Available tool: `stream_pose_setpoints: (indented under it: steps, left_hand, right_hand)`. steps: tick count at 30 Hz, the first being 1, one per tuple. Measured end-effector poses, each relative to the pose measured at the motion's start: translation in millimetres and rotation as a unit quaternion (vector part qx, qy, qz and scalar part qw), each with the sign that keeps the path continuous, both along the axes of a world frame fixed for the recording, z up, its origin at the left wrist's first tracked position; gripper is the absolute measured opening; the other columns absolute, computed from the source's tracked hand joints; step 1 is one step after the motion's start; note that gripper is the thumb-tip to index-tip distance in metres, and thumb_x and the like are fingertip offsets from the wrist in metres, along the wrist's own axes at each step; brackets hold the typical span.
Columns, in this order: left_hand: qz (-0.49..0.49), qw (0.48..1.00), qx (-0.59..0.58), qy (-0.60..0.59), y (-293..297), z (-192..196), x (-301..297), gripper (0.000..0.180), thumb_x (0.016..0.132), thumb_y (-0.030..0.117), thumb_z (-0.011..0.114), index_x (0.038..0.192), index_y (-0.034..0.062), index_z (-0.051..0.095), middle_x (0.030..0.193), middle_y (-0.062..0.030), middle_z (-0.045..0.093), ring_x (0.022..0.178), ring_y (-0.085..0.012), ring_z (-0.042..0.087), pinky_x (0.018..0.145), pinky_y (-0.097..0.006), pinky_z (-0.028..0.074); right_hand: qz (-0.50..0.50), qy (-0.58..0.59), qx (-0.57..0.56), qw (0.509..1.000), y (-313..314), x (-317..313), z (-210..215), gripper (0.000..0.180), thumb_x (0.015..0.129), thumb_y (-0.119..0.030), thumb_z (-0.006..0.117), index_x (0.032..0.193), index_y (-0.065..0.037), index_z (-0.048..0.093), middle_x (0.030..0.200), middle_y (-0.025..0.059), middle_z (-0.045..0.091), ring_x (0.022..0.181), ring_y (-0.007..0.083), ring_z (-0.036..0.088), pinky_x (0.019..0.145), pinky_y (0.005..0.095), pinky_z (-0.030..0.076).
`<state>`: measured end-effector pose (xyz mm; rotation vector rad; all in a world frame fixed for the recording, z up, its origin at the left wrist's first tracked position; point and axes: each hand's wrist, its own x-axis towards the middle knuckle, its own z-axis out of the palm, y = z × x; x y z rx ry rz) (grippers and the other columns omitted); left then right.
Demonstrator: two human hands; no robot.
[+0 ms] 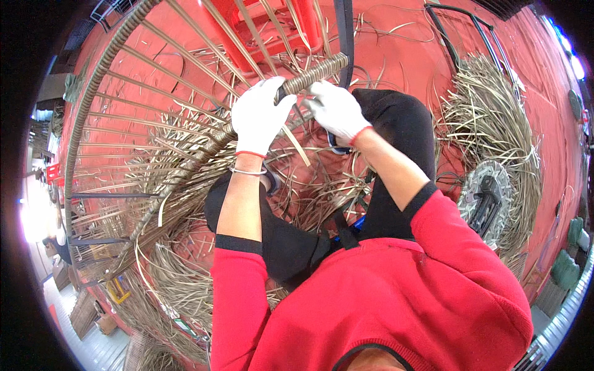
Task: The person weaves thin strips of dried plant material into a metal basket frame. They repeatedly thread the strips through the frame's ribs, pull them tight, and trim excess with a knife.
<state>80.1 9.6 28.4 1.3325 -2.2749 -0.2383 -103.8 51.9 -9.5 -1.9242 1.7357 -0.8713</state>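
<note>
Both my hands wear white gloves with red cuffs and work at the near bar of a large woven wicker frame (75,120). My left hand (261,115) is closed over the bar, its thumb pointing right beside a short dark stretch. To its right, the bar is tightly wound with brown wicker strip (317,73). My right hand (337,110) is just below this winding, fingers curled together in a pinch; what lies between them is too small to make out. A loose pale strip end (297,147) hangs between the hands. Long strips fan out from the bar to the frame's curved rim.
Behind the bar stands a red plastic stool (263,31). A dark flat upright (344,43) meets the bar's right end. A big bundle of wicker strips (495,117) lies on the red floor at right, beside a strip-wrapped coil (486,198). Loose strips litter the floor around my legs.
</note>
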Motion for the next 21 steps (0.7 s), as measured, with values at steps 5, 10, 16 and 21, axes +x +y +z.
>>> stream_pose_setpoints:
  steps: [5,10,16,21]
  left_hand:
    - [-0.009,1.0,-0.024,0.002,4,0,-1,0.041,0.081,0.036,0.081,0.113,0.0124,0.073,0.103,-0.0094,0.074,0.094,-0.0304,0.072,0.082,-0.039,0.057]
    - [-0.009,1.0,-0.018,-0.005,5,-2,-1,0.042,0.082,0.038,0.081,0.113,0.0123,0.073,0.103,-0.0096,0.074,0.094,-0.0305,0.072,0.082,-0.039,0.057]
    - [-0.028,1.0,-0.009,0.002,1,0,1,0.041,0.083,0.038,0.078,0.116,0.0136,0.071,0.1,-0.0088,0.073,0.094,-0.0304,0.071,0.083,-0.041,0.056]
    - [-0.069,0.997,-0.007,0.039,-1,5,3,0.036,0.085,0.026,0.075,0.118,0.0135,0.069,0.11,-0.0102,0.071,0.102,-0.0304,0.07,0.087,-0.038,0.056]
  right_hand:
    - [0.08,-0.156,0.021,0.984,-12,10,-52,0.021,0.097,-0.022,0.061,0.106,-0.004,0.068,0.098,0.0186,0.067,0.09,0.0405,0.066,0.079,0.0447,0.052]
    - [0.005,-0.088,-0.12,0.989,1,14,-61,0.018,0.096,-0.021,0.064,0.105,-0.006,0.069,0.09,0.0143,0.069,0.085,0.0349,0.068,0.074,0.0437,0.053]
    - [0.008,-0.06,-0.034,0.998,13,19,-32,0.023,0.1,-0.029,0.058,0.092,-0.009,0.065,0.081,0.016,0.068,0.077,0.0382,0.067,0.071,0.048,0.051]
    - [0.051,-0.26,0.193,0.945,2,8,9,0.036,0.101,-0.033,0.056,0.092,0.0,0.07,0.07,0.0092,0.067,0.068,0.0196,0.067,0.066,0.0368,0.049]
